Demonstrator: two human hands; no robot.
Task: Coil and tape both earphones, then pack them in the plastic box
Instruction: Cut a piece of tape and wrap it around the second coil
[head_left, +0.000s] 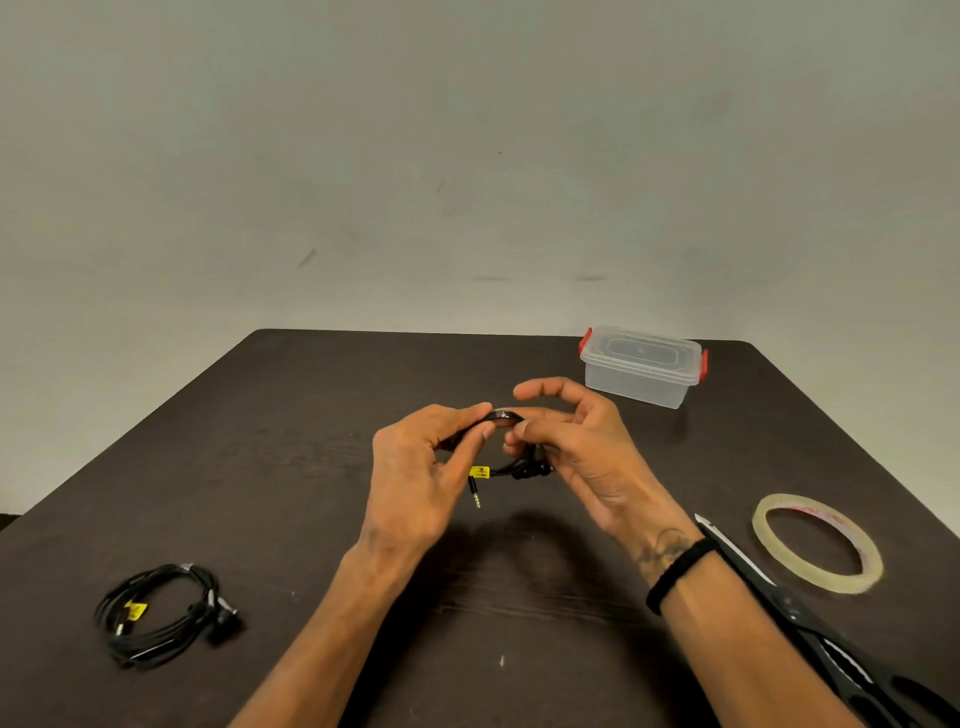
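Bare grey wall behind; dark brown table (322, 467) below us. We have both hands raised just above the tabletop at centre. Left hand (415, 478) pinches the top arc of the coiled black earphone (511, 457) between thumb and forefinger. Right hand (576, 447) pinches the same arc just beside it, remaining fingers loosely spread; it looks like a strip of tape is being pressed on there, though it is too small to be sure. The jack plug (475, 493) and a yellow tag (479, 472) dangle below the coil.

Second coiled earphone (161, 613) lies near left, apparently already bound. Plastic box (641, 366), lid on with red clips, sits far right. Tape roll (815, 540) and scissors (779, 587) lie near right.

Handling, as we judge it: cable very light, limp, springy, so loops want to splay. Best held across the whole bundle, not by the plug or buds.
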